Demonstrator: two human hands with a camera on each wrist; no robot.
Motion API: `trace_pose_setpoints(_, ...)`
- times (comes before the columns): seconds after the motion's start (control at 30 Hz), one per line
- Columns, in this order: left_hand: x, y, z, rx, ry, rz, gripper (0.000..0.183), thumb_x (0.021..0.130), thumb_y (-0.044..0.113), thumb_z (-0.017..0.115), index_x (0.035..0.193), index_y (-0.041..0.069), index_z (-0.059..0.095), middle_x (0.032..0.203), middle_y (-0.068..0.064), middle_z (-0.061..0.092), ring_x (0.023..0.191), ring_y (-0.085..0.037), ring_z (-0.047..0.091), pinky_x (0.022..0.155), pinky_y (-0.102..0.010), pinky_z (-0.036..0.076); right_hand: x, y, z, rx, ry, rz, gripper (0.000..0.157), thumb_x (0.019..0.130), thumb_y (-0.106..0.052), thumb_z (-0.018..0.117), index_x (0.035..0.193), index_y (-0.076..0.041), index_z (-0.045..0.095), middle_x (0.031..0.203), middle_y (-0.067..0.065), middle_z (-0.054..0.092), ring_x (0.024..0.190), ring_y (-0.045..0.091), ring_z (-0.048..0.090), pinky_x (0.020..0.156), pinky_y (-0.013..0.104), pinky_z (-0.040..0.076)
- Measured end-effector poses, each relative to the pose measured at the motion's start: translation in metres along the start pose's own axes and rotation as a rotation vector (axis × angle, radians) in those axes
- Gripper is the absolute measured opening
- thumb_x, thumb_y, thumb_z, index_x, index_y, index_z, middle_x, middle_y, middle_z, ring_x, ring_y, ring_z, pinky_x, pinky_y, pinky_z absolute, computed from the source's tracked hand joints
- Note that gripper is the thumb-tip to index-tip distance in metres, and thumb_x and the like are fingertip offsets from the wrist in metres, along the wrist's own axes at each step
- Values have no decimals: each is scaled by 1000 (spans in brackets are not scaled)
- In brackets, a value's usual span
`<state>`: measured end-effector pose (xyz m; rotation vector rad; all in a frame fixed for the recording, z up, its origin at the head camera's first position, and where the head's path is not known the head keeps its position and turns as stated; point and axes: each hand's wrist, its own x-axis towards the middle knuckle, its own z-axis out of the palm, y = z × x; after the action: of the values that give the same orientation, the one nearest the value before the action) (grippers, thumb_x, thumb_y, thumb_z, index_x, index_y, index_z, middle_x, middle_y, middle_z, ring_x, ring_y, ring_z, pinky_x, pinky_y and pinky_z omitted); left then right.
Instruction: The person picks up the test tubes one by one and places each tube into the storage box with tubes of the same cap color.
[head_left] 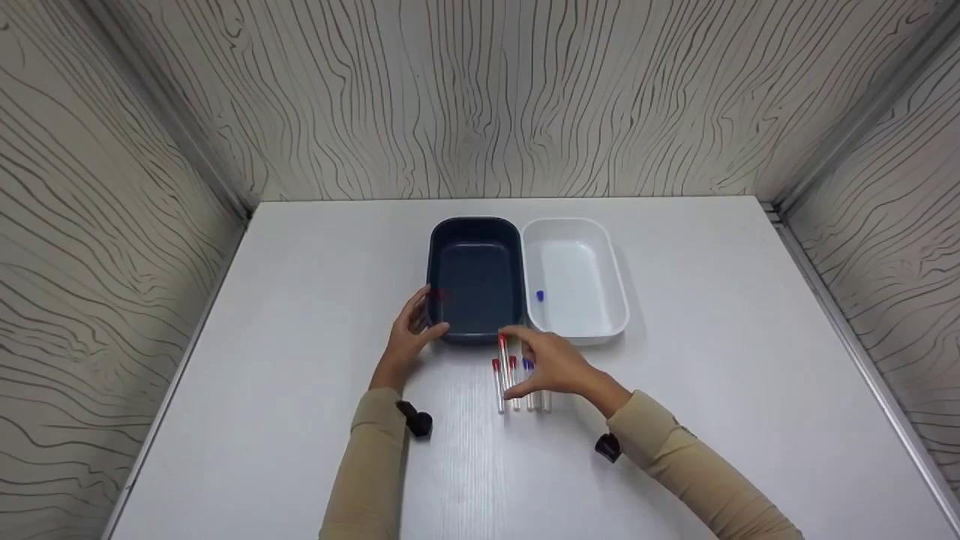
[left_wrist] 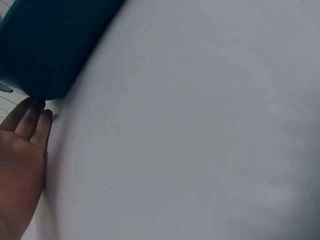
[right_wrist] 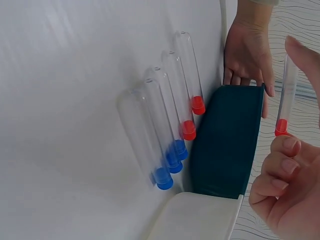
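Observation:
My right hand (head_left: 559,364) pinches a clear test tube with a red cap (right_wrist: 287,95) lengthwise, thumb at the bottom end and a finger at the cap. It hovers over a row of capped tubes lying on the table, two red-capped tubes (right_wrist: 190,72) and several blue-capped tubes (right_wrist: 161,120). My left hand (head_left: 409,337) holds the near left corner of a dark blue bin (head_left: 480,281), thumb over the rim, fingers along the outer side. Something red (head_left: 438,295) shows dimly inside that bin. A blue cap (head_left: 540,296) is visible in the white bin (head_left: 581,277).
Both bins stand side by side, touching, on a white table (head_left: 300,300). Wood-grain patterned walls (head_left: 480,97) enclose the back and sides. Black wrist devices (head_left: 418,421) sit at both cuffs.

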<state>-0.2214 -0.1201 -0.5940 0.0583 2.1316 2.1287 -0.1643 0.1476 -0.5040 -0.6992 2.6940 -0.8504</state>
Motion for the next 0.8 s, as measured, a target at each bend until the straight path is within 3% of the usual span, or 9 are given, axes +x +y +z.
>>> trace_pose_setpoints(0.17, -1, 0, 1, 12, -10, 2, 76, 84, 19, 75, 148, 29, 36, 157, -11, 34, 148, -28, 30, 124, -41, 25, 11, -1, -4, 5, -5, 0, 92, 59, -45, 89, 136, -14, 50, 67, -2, 43, 59, 6, 32, 54, 19, 26)
trace_pose_setpoints(0.27, -1, 0, 1, 4, -10, -19, 73, 85, 23, 74, 147, 32, 37, 158, -8, 33, 149, -26, 28, 125, -39, 23, 18, -1, -5, -9, -10, 24, 93, 60, -46, 89, 138, -14, 49, 67, -4, 44, 60, 7, 34, 54, 19, 26)
trace_pose_setpoints(0.43, -2, 1, 0, 10, -20, -8, 73, 88, 23, 70, 149, 32, 32, 160, -7, 29, 151, -25, 25, 125, -40, 21, 32, -2, -6, -21, 11, 29, 94, 61, -45, 89, 139, -15, 47, 77, 12, 58, 63, 8, 38, 57, 20, 29)
trace_pose_setpoints(0.67, -1, 0, 1, 76, -38, -3, 65, 92, 20, 65, 149, 29, 35, 161, -4, 27, 151, -25, 23, 126, -42, 19, 50, -8, -7, -17, 58, 10, 91, 65, -42, 87, 140, -13, 46, 79, 10, 61, 63, 8, 40, 59, 21, 33)
trace_pose_setpoints(0.8, -2, 5, 1, 70, -44, -14, 65, 92, 16, 65, 149, 24, 35, 161, -8, 27, 151, -28, 23, 125, -43, 19, 57, -9, -5, -4, 64, 47, 92, 66, -42, 87, 142, -13, 44, 85, 15, 63, 64, 9, 41, 61, 23, 34)
